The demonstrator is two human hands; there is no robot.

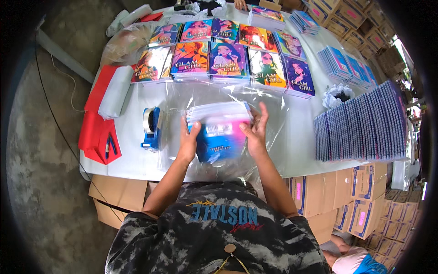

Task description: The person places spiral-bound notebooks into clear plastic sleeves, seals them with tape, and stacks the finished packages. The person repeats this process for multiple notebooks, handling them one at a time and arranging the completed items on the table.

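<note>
Over the near middle of the table I hold a stack of notebooks (221, 130), slightly blurred, its blue and pink back cover up. The stack's left side is in my left hand (188, 141), thumb on top. My right hand (256, 131) grips the right side with its thumb on the cover, while some fingers stick out. See-through plastic film (273, 123) lies beneath and around the stack. Beyond it, two rows of notebook piles (228, 59) show colourful illustrated covers. A blue tape dispenser (151, 129) stands left of my left hand.
On the right rises a tall row of stacked spiral notebooks (360, 125), with blue notebook piles (335, 63) behind. A white roll (116, 92) and red sheet (96, 132) with pens (111, 145) lie left. Cardboard boxes (319, 189) stand below the edge. Another person's hand (240, 5) shows far off.
</note>
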